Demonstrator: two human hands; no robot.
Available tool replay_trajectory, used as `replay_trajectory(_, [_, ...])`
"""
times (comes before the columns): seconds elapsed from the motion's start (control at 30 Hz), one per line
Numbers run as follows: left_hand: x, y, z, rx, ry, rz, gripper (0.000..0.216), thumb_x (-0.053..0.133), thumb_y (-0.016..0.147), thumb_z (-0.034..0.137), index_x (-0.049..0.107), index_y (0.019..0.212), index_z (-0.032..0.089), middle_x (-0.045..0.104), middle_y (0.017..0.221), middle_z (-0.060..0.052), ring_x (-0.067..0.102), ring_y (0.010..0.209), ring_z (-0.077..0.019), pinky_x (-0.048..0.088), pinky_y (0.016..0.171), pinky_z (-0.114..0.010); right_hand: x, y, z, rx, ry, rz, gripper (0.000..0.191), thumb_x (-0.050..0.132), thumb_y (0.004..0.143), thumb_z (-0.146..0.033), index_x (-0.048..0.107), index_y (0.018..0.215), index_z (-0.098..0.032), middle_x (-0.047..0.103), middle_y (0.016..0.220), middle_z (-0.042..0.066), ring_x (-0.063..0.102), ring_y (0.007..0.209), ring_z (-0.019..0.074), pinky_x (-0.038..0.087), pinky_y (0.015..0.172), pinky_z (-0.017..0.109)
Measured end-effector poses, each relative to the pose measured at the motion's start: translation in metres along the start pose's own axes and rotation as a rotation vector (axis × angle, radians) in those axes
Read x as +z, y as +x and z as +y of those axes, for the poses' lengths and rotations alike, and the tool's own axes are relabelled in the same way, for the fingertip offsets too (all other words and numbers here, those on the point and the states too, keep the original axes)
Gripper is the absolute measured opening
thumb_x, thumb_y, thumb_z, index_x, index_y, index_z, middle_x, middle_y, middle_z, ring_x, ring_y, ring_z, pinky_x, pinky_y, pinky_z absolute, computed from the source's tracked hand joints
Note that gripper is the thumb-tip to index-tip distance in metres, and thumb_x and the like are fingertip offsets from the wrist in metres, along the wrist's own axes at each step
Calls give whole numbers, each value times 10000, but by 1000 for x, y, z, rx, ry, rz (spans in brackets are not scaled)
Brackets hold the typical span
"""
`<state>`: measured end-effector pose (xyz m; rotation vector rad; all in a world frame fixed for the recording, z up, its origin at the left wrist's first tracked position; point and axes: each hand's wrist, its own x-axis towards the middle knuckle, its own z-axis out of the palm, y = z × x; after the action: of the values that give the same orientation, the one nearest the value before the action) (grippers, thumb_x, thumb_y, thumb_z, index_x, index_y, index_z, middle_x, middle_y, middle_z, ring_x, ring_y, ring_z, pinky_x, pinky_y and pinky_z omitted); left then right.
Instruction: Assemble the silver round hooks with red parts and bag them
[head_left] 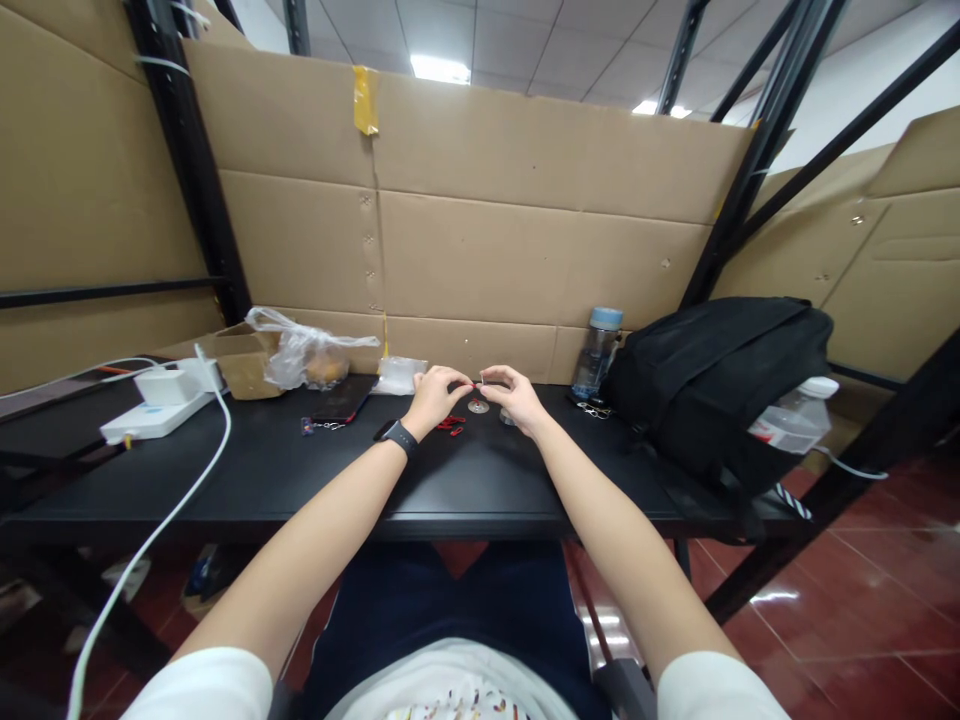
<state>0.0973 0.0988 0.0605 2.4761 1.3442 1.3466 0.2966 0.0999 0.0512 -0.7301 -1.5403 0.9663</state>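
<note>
My left hand (436, 395), with a dark watch on its wrist, pinches a small red piece (475, 387) between thumb and fingertips. Opposite it, my right hand (516, 396) is closed in a pinch at the other end of that piece, where a thin pale bit also shows; its exact kind is too small to tell. Just below the fingertips lies a small round clear disc (478, 407) with red on it. A second clear round item (507, 417) sits partly hidden beside my right hand. Several loose red pieces (451, 425) rest on the black table (480, 490) near my left hand.
A phone (343, 398) and a clear packet (400, 376) lie to the left, near a plastic bag (307, 355) and a white power strip (161, 410) with a cable. At right stand a water bottle (596, 355) and a black backpack (712, 380). Cardboard (480, 230) walls the back.
</note>
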Motion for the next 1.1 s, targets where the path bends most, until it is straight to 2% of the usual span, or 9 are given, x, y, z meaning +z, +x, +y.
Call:
replay_trajectory(0.17, [2, -1, 4, 23, 63, 86, 155, 635, 929, 353, 774, 926, 286, 640, 1197, -55, 512, 1178, -268, 330, 961, -430, 13, -2, 6, -3, 91, -33, 477, 871, 641, -336, 638, 1046, -242, 641, 1218, 53, 694, 1048, 226, 595, 854, 351])
replay_trajectory(0.53, [3, -2, 3, 54, 102, 121, 129, 657, 912, 327, 776, 890, 281, 609, 1182, -63, 480, 1173, -281, 336, 938, -441, 16, -6, 0, -11, 76, -18, 475, 875, 640, -341, 631, 1036, -241, 656, 1216, 62, 688, 1084, 254, 615, 833, 364])
replay_trajectory(0.7, [3, -2, 5, 48, 120, 119, 122, 654, 906, 304, 770, 884, 272, 607, 1181, -68, 477, 1170, -286, 341, 941, -444, 16, -5, 1, -21, 61, -16, 489, 896, 604, -338, 642, 1007, -228, 697, 1171, 61, 701, 1050, 242, 597, 889, 399])
replay_trajectory(0.83, [4, -2, 3, 66, 120, 124, 125, 653, 909, 312, 767, 880, 268, 601, 1183, -69, 474, 1169, -285, 339, 951, -447, 14, -3, 4, -26, 59, -26, 414, 898, 608, -375, 669, 908, -205, 707, 1162, 61, 715, 1003, 231, 588, 894, 387])
replay_trajectory(1.0, [5, -2, 3, 90, 117, 133, 118, 670, 898, 308, 770, 863, 255, 596, 1174, -73, 475, 1163, -286, 332, 971, -458, 6, 2, 6, 55, -35, -12, 376, 782, 743, -527, 732, 898, -188, 748, 991, 76, 709, 937, 215, 589, 805, 333])
replay_trajectory(1.1, [5, -2, 3, 90, 119, 118, 116, 681, 892, 325, 771, 867, 256, 591, 1179, -72, 472, 1166, -288, 337, 977, -457, 3, 4, 9, 41, -85, -32, 373, 801, 715, -519, 731, 872, -188, 744, 1004, 69, 697, 900, 198, 581, 791, 317])
